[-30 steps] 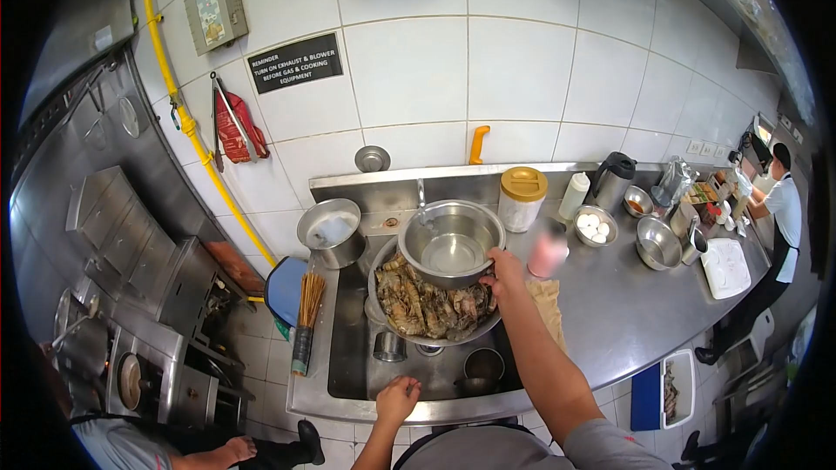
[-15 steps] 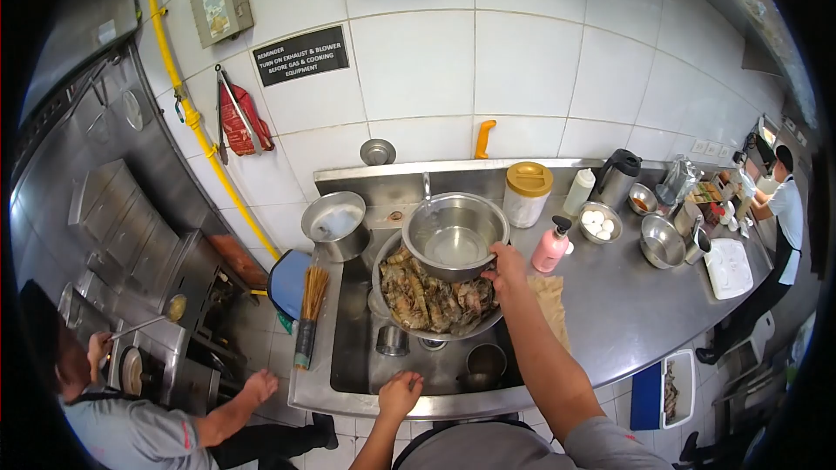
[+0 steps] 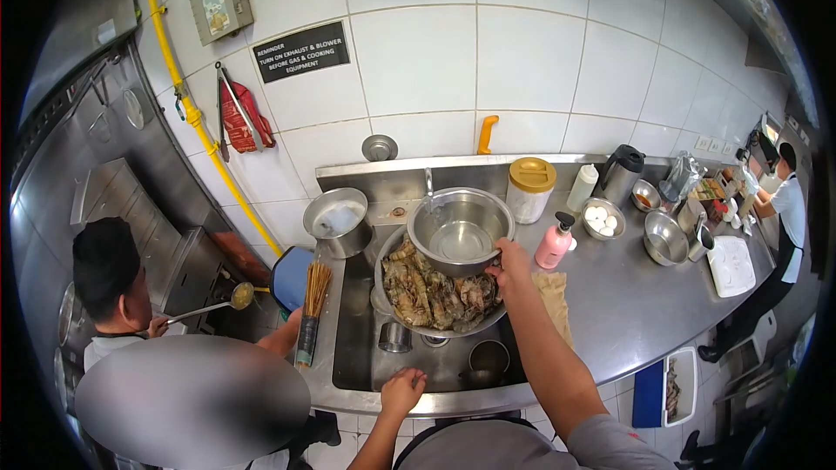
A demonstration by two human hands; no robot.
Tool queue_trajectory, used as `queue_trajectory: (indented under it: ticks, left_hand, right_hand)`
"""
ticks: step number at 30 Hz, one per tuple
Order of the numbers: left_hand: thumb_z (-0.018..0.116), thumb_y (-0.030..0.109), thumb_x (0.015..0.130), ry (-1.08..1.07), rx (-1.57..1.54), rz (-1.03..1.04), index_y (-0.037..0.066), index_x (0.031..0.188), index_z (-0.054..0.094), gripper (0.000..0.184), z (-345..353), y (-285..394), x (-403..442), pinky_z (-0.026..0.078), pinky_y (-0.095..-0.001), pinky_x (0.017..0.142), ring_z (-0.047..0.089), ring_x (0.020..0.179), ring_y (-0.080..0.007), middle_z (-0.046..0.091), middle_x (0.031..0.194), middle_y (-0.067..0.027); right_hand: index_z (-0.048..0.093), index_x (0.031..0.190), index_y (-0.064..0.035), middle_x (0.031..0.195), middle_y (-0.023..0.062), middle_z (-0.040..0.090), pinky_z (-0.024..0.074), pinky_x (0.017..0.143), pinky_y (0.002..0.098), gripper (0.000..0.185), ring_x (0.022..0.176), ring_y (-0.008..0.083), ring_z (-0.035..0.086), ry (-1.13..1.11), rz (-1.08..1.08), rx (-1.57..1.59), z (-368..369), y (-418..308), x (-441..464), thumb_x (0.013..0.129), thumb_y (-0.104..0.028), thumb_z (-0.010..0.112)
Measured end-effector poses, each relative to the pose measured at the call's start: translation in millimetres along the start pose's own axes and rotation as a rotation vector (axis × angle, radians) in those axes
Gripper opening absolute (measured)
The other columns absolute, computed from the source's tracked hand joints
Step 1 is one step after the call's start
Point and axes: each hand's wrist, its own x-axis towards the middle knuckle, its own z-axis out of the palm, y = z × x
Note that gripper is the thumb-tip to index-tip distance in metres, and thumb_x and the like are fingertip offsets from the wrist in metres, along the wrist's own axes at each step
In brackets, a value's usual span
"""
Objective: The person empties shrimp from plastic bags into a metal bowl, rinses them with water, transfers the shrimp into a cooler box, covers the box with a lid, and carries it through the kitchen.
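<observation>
Head camera view: the right hand has its fingers clamped on the rim of a steel bowl with clear water inside. This bowl sits under the faucet, over the back part of a wider basin heaped with raw shrimp; whether its base touches the shrimp is hidden. The left hand holds nothing and hovers at the front edge of the sink, its fingers loosely curled; I cannot tell whether their tips meet the thumb. Below the basin, a metal cup and a dark round container are in the sink.

To the left of the sink are a steel pot and a bundle of thin sticks, with a co-worker's hand near the bundle. That co-worker's other hand grips a ladle. On the worktop to the right are a gold-lidded canister, a pink pump bottle, brown paper or cloth and a bowl of white eggs.
</observation>
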Motion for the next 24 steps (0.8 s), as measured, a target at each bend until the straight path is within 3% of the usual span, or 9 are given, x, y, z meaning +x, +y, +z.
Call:
queue_trajectory:
  ticks: [9,14,16,19,24]
  left_hand:
    - [0.064,0.033,0.086,-0.001,0.019,0.014,0.014,0.091,0.067,0.019,4.6,-4.2,1.4,0.051,-0.0441,0.072,0.065,0.084,-0.0312,0.066,0.088,-0.0076]
    - [0.063,0.034,0.087,-0.021,0.005,-0.065,0.015,0.091,0.068,0.020,1.2,-2.5,0.1,0.052,-0.0444,0.074,0.066,0.087,-0.0314,0.067,0.090,-0.0081]
    - [0.062,0.034,0.088,0.013,0.037,0.026,0.014,0.093,0.068,0.022,6.6,-10.5,0.1,0.053,-0.0444,0.076,0.066,0.090,-0.0316,0.068,0.094,-0.0087]
    - [0.062,0.031,0.088,0.026,0.025,0.046,0.012,0.094,0.067,0.022,0.9,-6.8,-0.5,0.053,-0.0427,0.073,0.066,0.087,-0.0318,0.068,0.096,-0.0087]
    - [0.060,0.032,0.090,-0.026,0.015,0.008,0.011,0.095,0.067,0.023,-6.3,-0.8,-2.3,0.053,-0.0455,0.079,0.065,0.094,-0.0321,0.068,0.098,-0.0089]
  right_hand:
    - [0.056,0.096,-0.0083,0.080,0.0036,0.049,0.0496,0.054,0.0377,0.020,0.070,0.0184,0.051,-0.025,-0.011,0.000,-4.1,3.9,2.4,0.080,-0.019,0.062]
    - [0.058,0.098,-0.0078,0.084,0.0068,0.055,0.0527,0.052,0.0385,0.024,0.071,0.0220,0.058,0.001,-0.004,-0.059,-10.3,15.7,23.3,0.079,-0.021,0.064]
    - [0.059,0.099,-0.0068,0.088,0.0077,0.057,0.0541,0.052,0.0381,0.025,0.071,0.0233,0.059,0.049,-0.023,-0.055,-8.9,17.0,23.5,0.079,-0.021,0.064]
    - [0.058,0.099,-0.0088,0.085,0.0054,0.050,0.0513,0.056,0.0409,0.026,0.076,0.0208,0.054,-0.009,0.042,-0.026,-14.0,21.5,33.0,0.077,-0.021,0.065]
    - [0.058,0.095,-0.0098,0.080,0.0037,0.047,0.0505,0.052,0.0397,0.022,0.068,0.0197,0.052,-0.007,0.034,-0.009,-17.0,22.5,36.8,0.077,-0.019,0.066]
